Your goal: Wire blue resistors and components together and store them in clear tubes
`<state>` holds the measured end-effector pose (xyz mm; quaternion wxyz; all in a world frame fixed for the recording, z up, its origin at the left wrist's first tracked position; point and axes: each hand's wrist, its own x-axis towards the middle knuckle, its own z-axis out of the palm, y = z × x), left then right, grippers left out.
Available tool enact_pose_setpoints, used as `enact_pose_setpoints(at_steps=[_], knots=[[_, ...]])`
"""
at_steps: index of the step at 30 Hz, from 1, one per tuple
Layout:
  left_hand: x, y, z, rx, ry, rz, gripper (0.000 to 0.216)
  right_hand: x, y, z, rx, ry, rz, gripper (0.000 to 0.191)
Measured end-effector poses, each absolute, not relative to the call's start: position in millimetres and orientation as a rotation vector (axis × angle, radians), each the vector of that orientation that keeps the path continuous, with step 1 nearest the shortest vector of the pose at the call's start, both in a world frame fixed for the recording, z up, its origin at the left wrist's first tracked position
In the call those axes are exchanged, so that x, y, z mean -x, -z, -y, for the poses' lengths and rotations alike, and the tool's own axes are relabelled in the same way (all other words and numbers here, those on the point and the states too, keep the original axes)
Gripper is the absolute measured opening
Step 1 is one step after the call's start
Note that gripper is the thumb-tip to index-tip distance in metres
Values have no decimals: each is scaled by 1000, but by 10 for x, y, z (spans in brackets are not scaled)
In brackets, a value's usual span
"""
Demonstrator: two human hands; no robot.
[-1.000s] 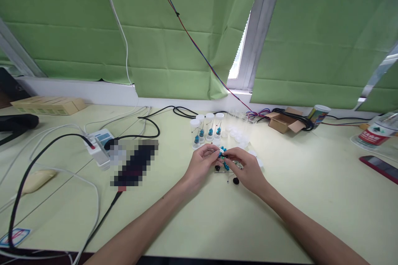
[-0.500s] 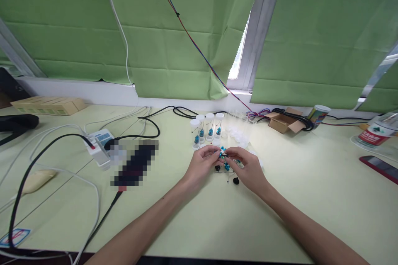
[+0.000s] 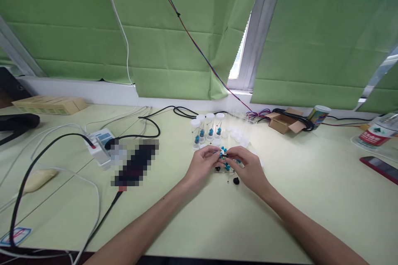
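Observation:
My left hand (image 3: 202, 167) and my right hand (image 3: 248, 170) meet over the middle of the pale green table (image 3: 199, 215). Both pinch at a small cluster of blue parts (image 3: 224, 155) held between their fingertips. More small blue and black pieces lie under the hands, and one black piece (image 3: 236, 181) sits just in front of my right hand. Behind the hands stand several clear tubes (image 3: 206, 130) with white caps, each with a blue part inside. A few empty clear tubes (image 3: 239, 129) stand to their right.
A white power strip (image 3: 98, 145) with black and white cables lies at the left, beside a blurred dark object (image 3: 134, 162). A small cardboard box (image 3: 282, 121), a cup (image 3: 317, 114), a bottle (image 3: 376, 133) and a red phone (image 3: 379, 168) are at the right. A flat tan box (image 3: 46, 104) lies far left.
The hands stay together at the same spot; the fingers shift slightly around the blue parts. The view has barely moved.

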<state>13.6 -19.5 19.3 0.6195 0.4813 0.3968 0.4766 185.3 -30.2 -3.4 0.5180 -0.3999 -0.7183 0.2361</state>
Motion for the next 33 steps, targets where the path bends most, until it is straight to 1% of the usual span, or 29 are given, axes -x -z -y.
enact_pose_setpoints(at_steps=[12,21,26,33], knots=[[-153,-139,179,-1094,-1131,-898,20,-1842,26,301,982,-563,1719,11],[-158,-118,177,-1009,-1111,-882,22,-1850,37,302,972,-502,1760,12],[-157,-103,171,-981,-1091,-877,20,-1854,45,294,977,-473,1783,13],[-152,-147,191,-998,-1100,-886,20,-1852,37,298,986,-491,1762,11]])
